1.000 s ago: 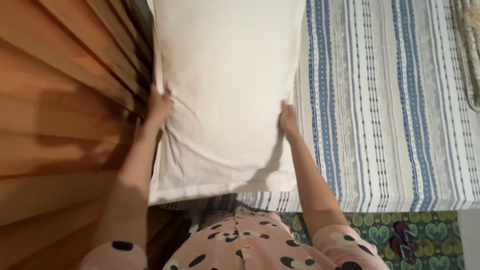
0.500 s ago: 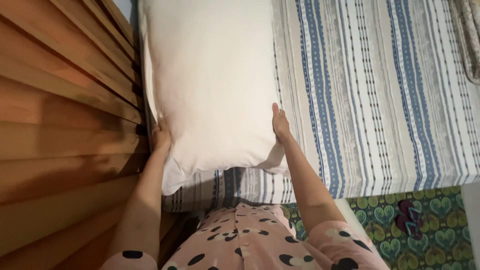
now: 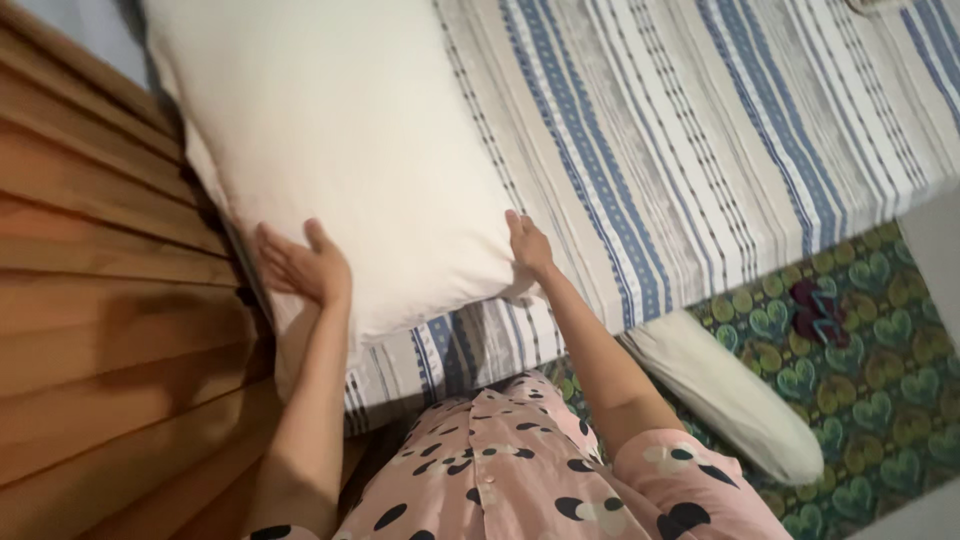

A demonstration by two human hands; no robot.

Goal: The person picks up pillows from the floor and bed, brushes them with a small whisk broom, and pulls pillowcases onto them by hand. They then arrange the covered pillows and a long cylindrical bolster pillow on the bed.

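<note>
Large cream fabric pillow [image 3: 340,150] on blue-striped bedsheet [image 3: 700,150], left hand [image 3: 298,265] spread flat on it, right hand [image 3: 527,243] apparently pressed flat against its edge.

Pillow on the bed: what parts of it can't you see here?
Head view only:
- White pillow: top end cut off by the picture's upper edge.
- Its near-left corner: covered by the left hand.
- Its underside: hidden against the striped sheet.
- Right hand palm: faces the pillow.

White pillow [image 3: 340,150]: on the striped bed [image 3: 720,140], against the wooden headboard [image 3: 90,330]. My left hand [image 3: 300,268] flat on its near-left edge; my right hand [image 3: 527,243] touching its near-right corner. White bolster [image 3: 735,395] on patterned floor mat [image 3: 880,350] beside the bed.
</note>
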